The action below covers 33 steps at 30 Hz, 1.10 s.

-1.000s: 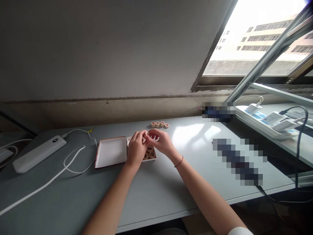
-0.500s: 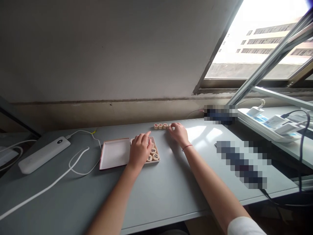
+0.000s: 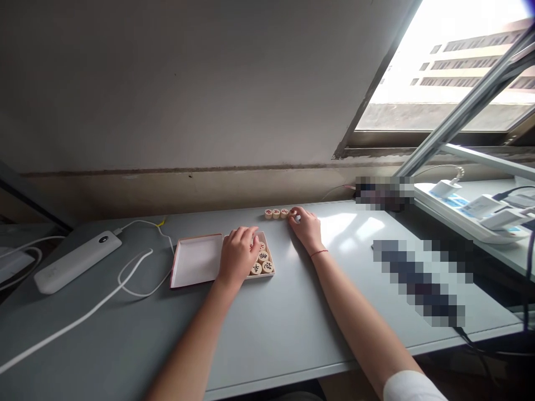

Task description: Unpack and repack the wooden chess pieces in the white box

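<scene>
An open box (image 3: 267, 274) of round wooden Chinese chess pieces (image 3: 262, 257) stands on the desk. My left hand (image 3: 239, 253) lies over the box's left half, fingers loosely bent and thumb apart, hiding several pieces. A piece with a red mark shows below its fingers; contact with it is unclear. At the back of the desk, a short row of red-marked pieces (image 3: 276, 214) stands near the wall. The right end of that row meets my right hand (image 3: 306, 226), whose thumb and fingers pinch another Chinese chess piece (image 3: 293, 213), partly covered.
Left of the box lies its white-lined lid (image 3: 198, 260). A white power bank (image 3: 78, 262) with white cables (image 3: 79, 322) occupies the desk's left side. Blurred dark objects (image 3: 418, 281) lie right. A power strip (image 3: 468, 211) with chargers sits on the shelf beyond the desk edge.
The left index finger has lowered toward the pieces in the box. My right hand stays at the row's right end, its piece slightly more visible. The camera view has shifted slightly.
</scene>
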Each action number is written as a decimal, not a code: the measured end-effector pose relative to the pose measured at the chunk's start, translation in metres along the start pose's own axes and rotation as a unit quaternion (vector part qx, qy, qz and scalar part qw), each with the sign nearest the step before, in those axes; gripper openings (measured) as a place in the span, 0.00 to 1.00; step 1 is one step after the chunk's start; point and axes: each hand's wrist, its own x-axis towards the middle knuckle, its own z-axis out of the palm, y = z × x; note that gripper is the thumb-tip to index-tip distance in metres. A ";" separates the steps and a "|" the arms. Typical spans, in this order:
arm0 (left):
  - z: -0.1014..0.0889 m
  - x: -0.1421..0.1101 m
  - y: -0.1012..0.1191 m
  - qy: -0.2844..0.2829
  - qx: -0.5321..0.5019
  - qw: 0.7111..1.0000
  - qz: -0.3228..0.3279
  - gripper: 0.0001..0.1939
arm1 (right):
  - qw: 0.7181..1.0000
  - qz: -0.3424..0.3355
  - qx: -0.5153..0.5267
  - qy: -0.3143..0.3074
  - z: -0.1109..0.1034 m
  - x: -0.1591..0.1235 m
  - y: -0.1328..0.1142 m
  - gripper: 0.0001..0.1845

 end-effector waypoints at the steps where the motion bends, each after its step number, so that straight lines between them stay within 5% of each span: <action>1: -0.003 0.002 -0.002 0.002 -0.008 1.000 -0.004 0.12 | 1.000 -0.002 0.008 0.010 -0.002 0.000 -0.001 0.15; 6: -0.023 0.011 -0.026 -0.026 -0.009 0.999 -0.038 0.14 | 0.994 -0.022 0.092 0.050 -0.028 -0.012 -0.023 0.18; 11: -0.031 0.001 -0.047 -0.143 0.072 0.986 -0.042 0.18 | 0.972 -0.085 0.170 -0.138 -0.044 -0.041 -0.064 0.18; 16: -0.032 -0.011 -0.047 -0.174 0.118 0.977 -0.045 0.19 | 0.960 -0.117 0.149 -0.206 -0.036 -0.059 -0.079 0.21; 29: -0.037 -0.009 -0.041 -0.204 0.058 0.975 -0.073 0.11 | 0.968 -0.076 0.154 -0.183 -0.032 -0.062 -0.077 0.20; 33: -0.037 -0.004 -0.041 -0.109 -0.025 0.991 -0.077 0.10 | 0.967 -0.129 0.197 -0.093 -0.037 -0.066 -0.084 0.17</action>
